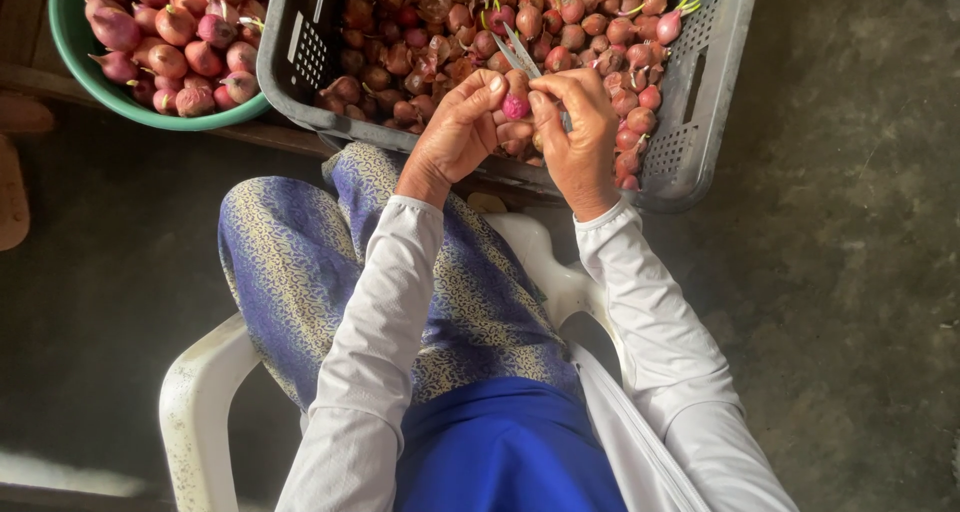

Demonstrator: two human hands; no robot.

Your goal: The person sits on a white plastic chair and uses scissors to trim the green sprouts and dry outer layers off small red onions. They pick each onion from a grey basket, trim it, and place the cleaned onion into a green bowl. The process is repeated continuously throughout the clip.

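Two hands work one small shallot over a grey crate.

The left hand (462,130) and right hand (575,127) both pinch the pink shallot (516,106) between closed fingertips; the right also grips a knife (520,52) pointing to 11 o'clock. A green bowl (75,57) of shallots sits at 9 o'clock from the crate (690,122).

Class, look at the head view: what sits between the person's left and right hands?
A small pink shallot, pinched between the left hand and right hand, above the grey crate.
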